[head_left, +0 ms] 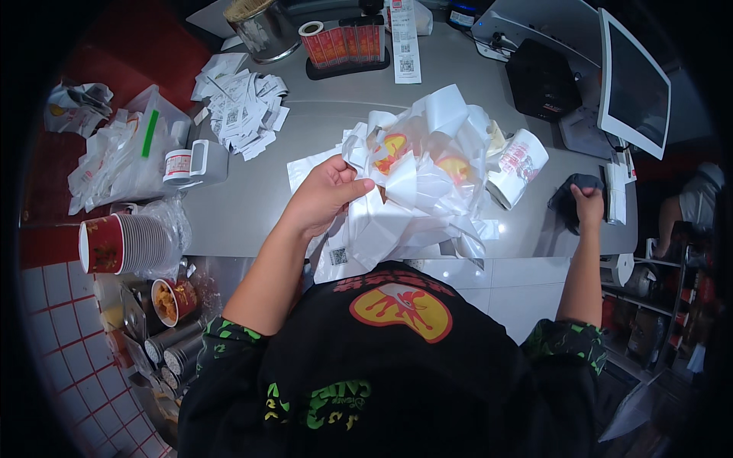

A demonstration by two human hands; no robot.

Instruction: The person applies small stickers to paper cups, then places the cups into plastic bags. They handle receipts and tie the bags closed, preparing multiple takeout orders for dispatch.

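Observation:
On the grey counter in front of me lies a heap of white plastic bags [424, 183] with yellow and red printed logos. My left hand [329, 197] pinches the left edge of the heap between thumb and fingers. Out to the right, my right hand [587, 206] grips a dark grey object, perhaps a cloth [567, 203], near the counter's right edge. A white printed paper bag or cup [517, 169] lies tilted just right of the heap. A printed slip with a square code pokes out under the bags at the front.
Loose receipts [243, 111] are piled at the back left, near a tape dispenser [203, 163]. Stacked red paper cups [123, 243] stand at the left. A sticker roll holder [346, 48] is at the back. A black box [541, 80] and a monitor [635, 83] occupy the right.

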